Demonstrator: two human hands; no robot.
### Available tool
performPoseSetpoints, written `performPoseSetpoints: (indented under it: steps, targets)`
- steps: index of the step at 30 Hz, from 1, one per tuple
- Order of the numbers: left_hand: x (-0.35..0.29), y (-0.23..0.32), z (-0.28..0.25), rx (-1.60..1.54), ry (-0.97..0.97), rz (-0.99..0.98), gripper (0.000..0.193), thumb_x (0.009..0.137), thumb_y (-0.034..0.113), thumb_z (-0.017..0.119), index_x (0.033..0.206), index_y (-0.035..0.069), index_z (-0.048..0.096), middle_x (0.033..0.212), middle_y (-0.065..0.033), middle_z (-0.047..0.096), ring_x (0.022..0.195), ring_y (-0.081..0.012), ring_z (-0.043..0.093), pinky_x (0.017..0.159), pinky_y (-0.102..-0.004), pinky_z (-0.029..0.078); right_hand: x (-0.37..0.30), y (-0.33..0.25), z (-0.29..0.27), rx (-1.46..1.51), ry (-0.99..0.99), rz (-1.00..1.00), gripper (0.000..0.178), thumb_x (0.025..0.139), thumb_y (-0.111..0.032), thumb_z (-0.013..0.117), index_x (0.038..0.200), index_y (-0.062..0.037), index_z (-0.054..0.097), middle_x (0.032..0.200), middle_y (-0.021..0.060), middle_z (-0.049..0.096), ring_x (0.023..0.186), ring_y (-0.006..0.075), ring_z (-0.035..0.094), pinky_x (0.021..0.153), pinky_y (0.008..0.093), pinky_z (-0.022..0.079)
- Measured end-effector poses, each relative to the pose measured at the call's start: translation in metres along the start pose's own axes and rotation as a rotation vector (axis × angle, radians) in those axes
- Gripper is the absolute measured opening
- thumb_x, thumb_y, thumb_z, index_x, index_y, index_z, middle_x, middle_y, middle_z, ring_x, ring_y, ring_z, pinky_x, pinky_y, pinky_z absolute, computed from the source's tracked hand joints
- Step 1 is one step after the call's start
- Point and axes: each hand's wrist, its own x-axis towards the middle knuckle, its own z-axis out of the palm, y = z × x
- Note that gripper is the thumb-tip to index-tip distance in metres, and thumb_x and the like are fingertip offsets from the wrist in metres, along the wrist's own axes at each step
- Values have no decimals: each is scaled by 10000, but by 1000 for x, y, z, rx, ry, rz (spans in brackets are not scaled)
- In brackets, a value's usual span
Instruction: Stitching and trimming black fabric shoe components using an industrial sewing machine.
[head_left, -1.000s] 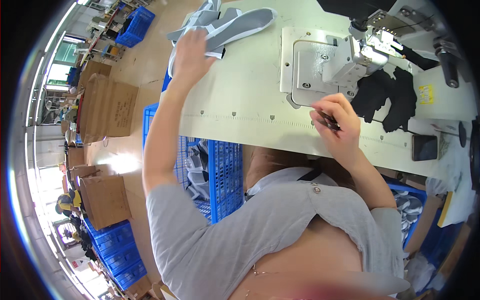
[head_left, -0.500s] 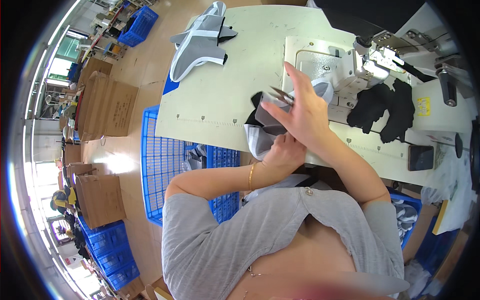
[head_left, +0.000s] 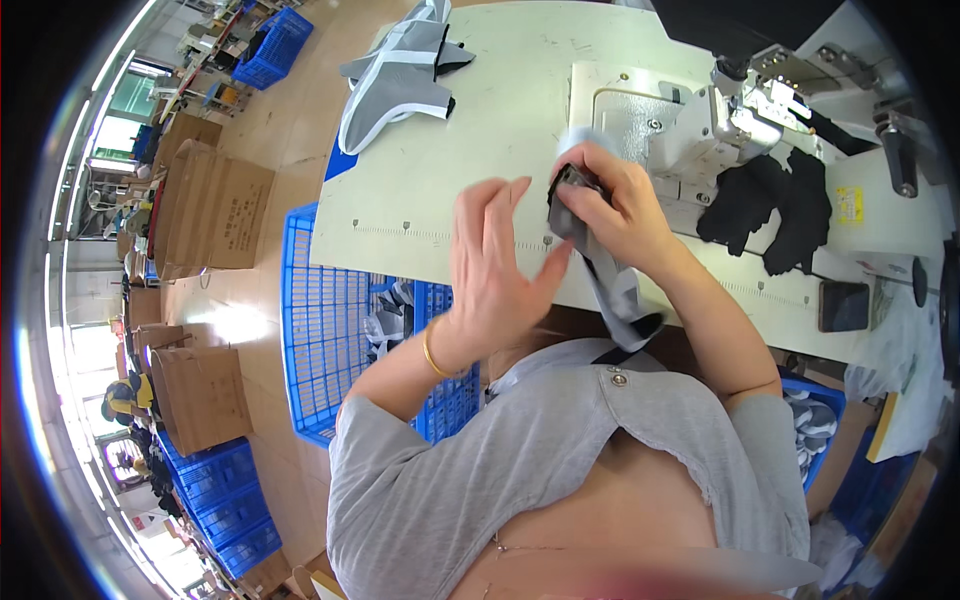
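My right hand is closed on a grey fabric piece with white and black edging. The piece hangs from my fingers over the near edge of the sewing table. Whether the small snips are still in this hand is hidden by the fingers and cloth. To its left, my left hand is raised with the fingers stretched and the thumb apart, holding nothing. The thumb tip comes close to the fabric; I cannot tell if it touches. Just beyond my right hand stands the sewing machine.
Similar grey fabric pieces lie at the table's far left. Black fabric pieces and a phone lie on the right. Blue crates with fabric pieces stand below the table on either side. Cardboard boxes stand further left.
My left hand has let go of the fabric and moved left, its fingers spreading. My right hand has closed on the piece, which now hangs down toward me. The snips no longer show.
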Motion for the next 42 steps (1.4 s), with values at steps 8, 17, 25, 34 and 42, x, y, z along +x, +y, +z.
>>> performPoseSetpoints:
  steps: [8,17,25,34,42]
  targets:
    - [9,-8,17,-827,-464,-579,134,964,31,574,837,-5,555,741,-17,582,687,-82,551,620,-246,476,-29,7,14,87,269,-171,477,808,-114,763,1224,-29,547,1042,69,628,854,134,605,754,278,489]
    - [16,9,42,-691,-460,-615,199,940,86,635,1003,13,461,777,-63,606,575,-94,529,517,-263,458,-60,33,9,291,407,-18,167,873,-37,687,1037,-20,716,829,69,663,735,130,594,660,253,470]
    - [44,-19,22,-990,-871,-650,154,834,-56,540,963,-26,621,858,0,634,811,-82,565,729,-218,444,-73,21,-23,297,352,198,138,963,-136,622,971,-2,651,799,-15,627,766,44,531,661,239,447]
    - [65,36,22,-642,-746,-637,168,975,90,548,1066,-22,634,859,-5,617,815,-72,562,741,-224,460,-88,15,-21,-132,373,-74,121,911,-76,666,992,0,617,758,153,642,632,259,635,596,330,491]
    - [25,18,64,-992,-818,-757,230,1030,169,521,896,14,625,787,31,609,730,-23,527,661,-187,428,-134,29,-41,-287,324,-105,95,858,-64,698,925,-28,641,757,111,658,665,264,657,616,346,512]
